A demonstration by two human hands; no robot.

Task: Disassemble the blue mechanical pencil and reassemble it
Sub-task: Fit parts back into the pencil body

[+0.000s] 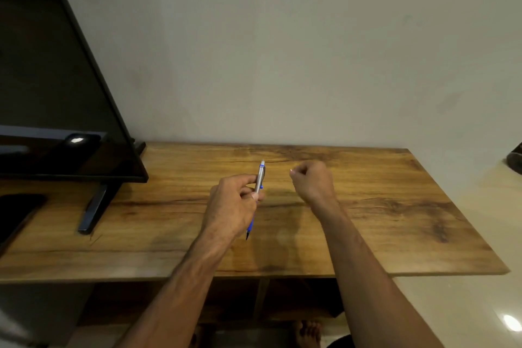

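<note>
My left hand (pixel 231 203) grips the blue mechanical pencil (pixel 259 182) around its middle, above the wooden table (pixel 395 206). The pencil has a silver upper barrel with a clip and a white tip at the top; its blue lower part and dark point stick out below my palm. It stands nearly upright. My right hand (pixel 312 181) hovers just to the right of the pencil's top, fingers curled into a loose fist with fingertips pinched. Whether something small sits in that pinch is too small to see.
A black monitor (pixel 56 79) on a dark stand (pixel 94 207) fills the left side. A dark flat object (pixel 17 212) lies at the far left edge. The wall runs right behind the table. Shelving shows below the table's front edge.
</note>
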